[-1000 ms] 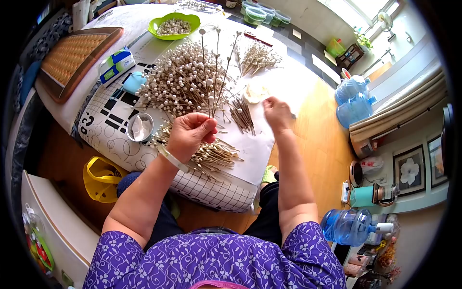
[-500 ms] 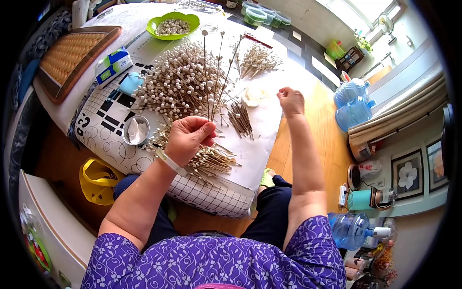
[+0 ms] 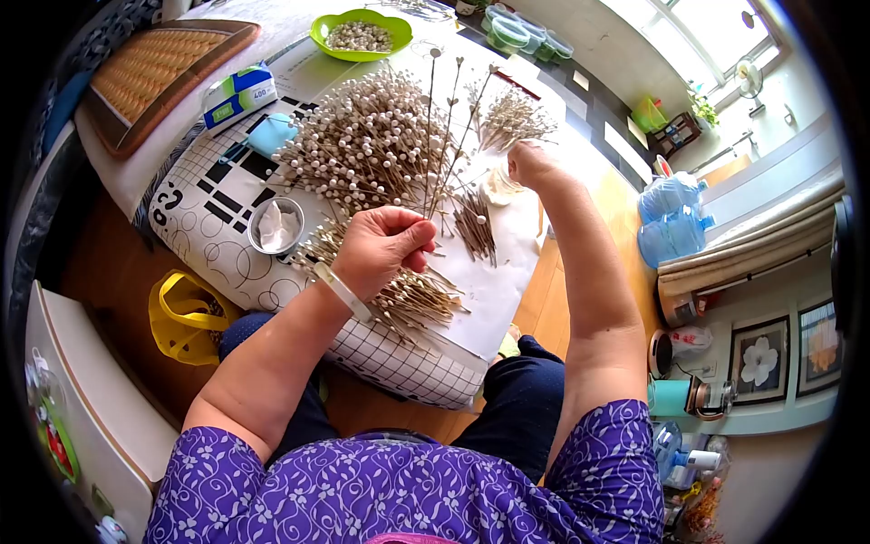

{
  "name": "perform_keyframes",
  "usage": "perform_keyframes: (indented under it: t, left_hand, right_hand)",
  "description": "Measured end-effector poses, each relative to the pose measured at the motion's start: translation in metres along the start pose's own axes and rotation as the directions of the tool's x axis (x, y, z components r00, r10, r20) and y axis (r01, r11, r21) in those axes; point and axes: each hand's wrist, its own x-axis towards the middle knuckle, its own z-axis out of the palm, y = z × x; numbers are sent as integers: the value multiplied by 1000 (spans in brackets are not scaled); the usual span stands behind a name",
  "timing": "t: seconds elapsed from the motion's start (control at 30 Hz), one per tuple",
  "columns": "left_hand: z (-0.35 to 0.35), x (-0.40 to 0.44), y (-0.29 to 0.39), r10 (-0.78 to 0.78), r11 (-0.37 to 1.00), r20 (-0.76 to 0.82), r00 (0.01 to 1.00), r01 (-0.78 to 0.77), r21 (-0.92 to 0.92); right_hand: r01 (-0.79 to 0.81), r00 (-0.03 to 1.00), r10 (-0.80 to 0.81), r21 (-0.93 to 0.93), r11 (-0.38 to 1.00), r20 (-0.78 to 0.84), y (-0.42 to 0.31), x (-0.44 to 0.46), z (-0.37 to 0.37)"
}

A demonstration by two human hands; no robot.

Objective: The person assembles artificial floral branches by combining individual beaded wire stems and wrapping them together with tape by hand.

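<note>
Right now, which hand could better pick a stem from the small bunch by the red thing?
Probably the right hand: it's closer to the bunch, though I can't tell if it's empty. The left hand is farther, pinching long stems.

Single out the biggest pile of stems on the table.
The broad mass of white-tipped stems beyond the left hand; it spreads far wider than the fan-shaped pile and slim bundle at right, or the near pile.

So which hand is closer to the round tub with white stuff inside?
The left. The left hand, pinching thin stems, is to the tub's right, not touching it; the right hand is much farther off, out to the right and farther forward.
</note>
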Motion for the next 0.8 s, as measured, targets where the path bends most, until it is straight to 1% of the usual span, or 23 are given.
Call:
perform_keyframes:
  t: [0.03,0.17,0.23,0.27,0.3,0.37,0.43,0.47,0.5,0.53,0.57,0.63,0.7,0.73,0.8]
  left_hand:
    - [0,1,1,-11,1000,3,1000,11,-27]
    - [-1,2,3,-39,998,8,999,39,-56]
    - [-2,2,2,-37,998,15,999,38,-59]
    - [-2,2,2,-47,997,11,999,47,-63]
    - [-3,2,2,-55,996,5,998,55,-66]
    - [-4,1,1,-40,997,11,999,40,-67]
    - [-3,2,-1,-33,995,10,999,34,-89]
    - [-2,2,-2,-28,995,11,1000,29,-92]
    - [-2,1,-2,-32,993,4,999,33,-111]
    - [-1,1,-3,-39,991,-2,999,39,-130]
    - [1,1,-4,-41,991,2,999,41,-128]
    - [2,0,-7,-82,985,-2,997,81,-151]
    - [2,-2,-8,-91,986,-18,996,88,-140]
    - [3,-2,-8,-95,984,-9,995,93,-153]
    - [2,-2,-7,-113,978,11,994,113,-175]
  right_hand:
    - [41,999,-42,-13,999,-11,1,4,4]
    - [54,998,-53,-3,999,42,7,8,7]
    - [2,999,-2,-5,1000,-46,4,-10,-4]
    - [-42,994,49,74,996,-100,2,-23,-10]
    - [-46,993,53,71,996,-104,4,-35,-10]
    - [23,941,-35,-41,999,-337,7,-59,-10]
    - [13,836,57,124,992,-546,-1,-97,-10]
    - [71,780,87,225,972,-620,-8,-116,-11]
    - [138,719,128,321,937,-683,-18,-134,-10]
    - [242,731,240,572,784,-639,-32,-147,-2]
    - [323,756,337,767,554,-562,-49,-159,7]
    - [480,758,302,808,343,-578,-81,-172,19]
    - [435,836,284,883,176,-469,-103,-177,22]
    - [476,811,258,848,231,-526,-106,-172,29]
    - [443,831,277,876,193,-481,-110,-168,32]
